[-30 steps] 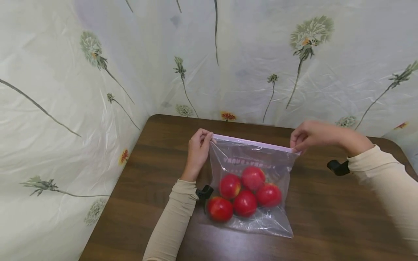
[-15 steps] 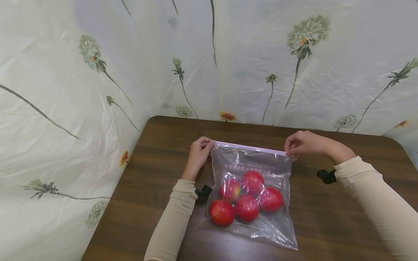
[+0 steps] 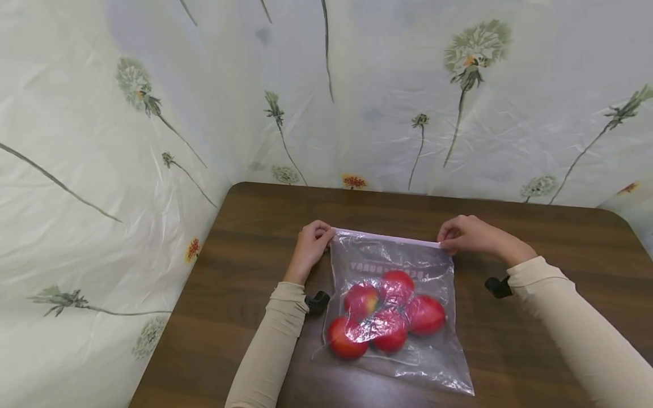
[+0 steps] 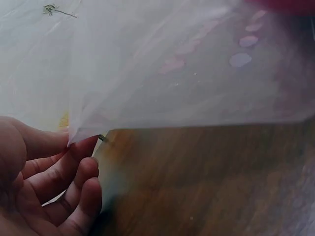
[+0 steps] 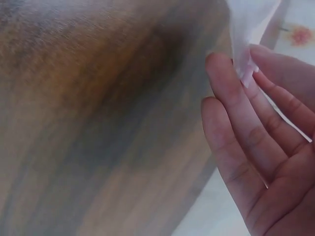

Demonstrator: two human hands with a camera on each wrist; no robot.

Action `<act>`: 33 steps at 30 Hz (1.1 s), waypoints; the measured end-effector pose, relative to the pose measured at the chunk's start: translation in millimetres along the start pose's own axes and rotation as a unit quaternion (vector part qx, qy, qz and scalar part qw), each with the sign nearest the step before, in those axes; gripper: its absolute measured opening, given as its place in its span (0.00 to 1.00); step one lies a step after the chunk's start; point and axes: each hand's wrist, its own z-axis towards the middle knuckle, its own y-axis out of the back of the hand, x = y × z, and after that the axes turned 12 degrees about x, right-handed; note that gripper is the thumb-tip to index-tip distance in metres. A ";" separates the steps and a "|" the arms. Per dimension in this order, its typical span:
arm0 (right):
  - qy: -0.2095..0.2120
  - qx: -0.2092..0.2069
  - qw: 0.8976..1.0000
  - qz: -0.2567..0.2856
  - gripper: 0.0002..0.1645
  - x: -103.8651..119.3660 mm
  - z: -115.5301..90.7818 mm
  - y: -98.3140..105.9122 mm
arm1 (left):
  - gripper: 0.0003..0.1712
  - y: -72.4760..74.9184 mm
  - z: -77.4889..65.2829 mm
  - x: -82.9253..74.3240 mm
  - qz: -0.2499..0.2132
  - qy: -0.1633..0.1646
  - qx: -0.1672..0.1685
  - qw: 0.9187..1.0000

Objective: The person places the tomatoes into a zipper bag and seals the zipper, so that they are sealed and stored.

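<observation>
A clear zip bag (image 3: 433, 362) with a pink strip along its top edge lies over the table, several red apples (image 3: 425, 314) inside it. My left hand (image 3: 311, 246) pinches the bag's top left corner between thumb and fingers; the left wrist view shows that hand (image 4: 59, 172) at the corner, with pale pink print on the film (image 4: 187, 46). At the other end of the strip, my right hand (image 3: 471, 235) pinches the top right corner. In the right wrist view the bag's corner (image 5: 244, 64) sits between the right thumb and fingers (image 5: 226, 78).
The dark wooden table (image 3: 245, 272) has rounded back corners. Behind it and to the left hangs a pale sheet (image 3: 377, 102) printed with dandelions. Black cameras (image 3: 317, 302) are strapped at both wrists.
Both hands have come down toward me with the bag's top edge, the right hand also moving left. The bag's lower edge has slid nearer and the film lies flatter over the apples.
</observation>
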 end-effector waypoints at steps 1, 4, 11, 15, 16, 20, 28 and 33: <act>0.001 -0.004 1.000 -0.006 0.04 -0.1 0.4 -1.7 | 0.10 -0.4 0.3 0.5 0.004 0.002 0.000 1.000; -0.002 -0.009 1.000 -0.019 0.03 -0.7 0.9 -6.9 | 0.10 -1.5 0.5 0.8 0.013 0.011 -0.001 1.000; -0.005 -0.022 0.999 -0.031 0.03 -2.5 -3.8 -11.1 | 0.10 -3.3 1.8 -1.2 0.022 0.022 0.005 0.999; -0.011 -0.031 0.999 -0.034 0.04 -4.0 -5.4 -11.4 | 0.10 -4.4 2.5 -3.8 0.020 0.026 0.008 0.999; -0.015 -0.033 0.999 -0.036 0.04 -4.7 -5.7 -11.8 | 0.10 -4.5 2.7 -4.4 0.020 0.026 0.009 0.999; -0.012 -0.054 0.997 -0.054 0.05 -8.3 -8.0 -14.9 | 0.14 -4.0 1.6 -5.8 0.009 0.027 0.022 0.999; -0.004 -0.089 0.995 -0.049 0.13 -12.2 -18.6 -28.4 | 0.20 0.8 -6.1 -3.1 -0.019 0.025 0.053 0.998; 0.004 -0.101 0.994 -0.029 0.23 -9.9 -29.7 -37.4 | 0.24 5.4 -13.4 -5.8 0.021 0.015 0.071 0.997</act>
